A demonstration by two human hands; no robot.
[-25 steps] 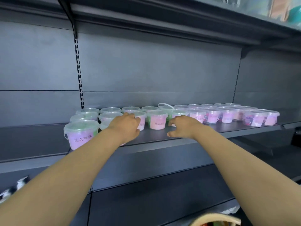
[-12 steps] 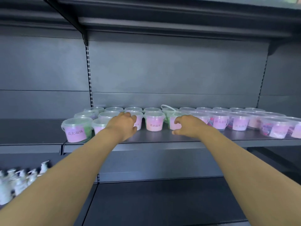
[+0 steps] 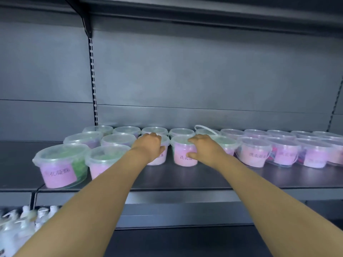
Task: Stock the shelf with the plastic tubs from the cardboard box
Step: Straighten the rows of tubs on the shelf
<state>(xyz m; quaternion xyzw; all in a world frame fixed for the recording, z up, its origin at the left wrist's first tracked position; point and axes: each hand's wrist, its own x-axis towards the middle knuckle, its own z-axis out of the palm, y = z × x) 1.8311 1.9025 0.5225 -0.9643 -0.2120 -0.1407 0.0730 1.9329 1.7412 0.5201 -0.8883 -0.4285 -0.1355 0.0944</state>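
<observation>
Several clear plastic tubs with pink labels and see-through lids stand in rows on the dark grey shelf (image 3: 185, 177). My left hand (image 3: 149, 146) is closed over the lid and left side of one front tub (image 3: 160, 159). My right hand (image 3: 205, 150) grips the neighbouring tub (image 3: 182, 157), thumb on its pink label and fingers over the lid. The two tubs stand side by side on the shelf, almost touching. A larger-looking tub (image 3: 61, 164) with green contents sits at the front left. The cardboard box is out of view.
More tubs (image 3: 285, 151) fill the shelf to the right, one with its white handle (image 3: 205, 127) raised. Another shelf hangs overhead. White pump bottles (image 3: 20, 225) stand on the lower shelf at bottom left. A bare strip of shelf runs in front of the tubs.
Both hands have reached further back over the shelf. My right hand has shifted left onto the middle tub. The view has swung left and closer, bringing the pump bottles into sight.
</observation>
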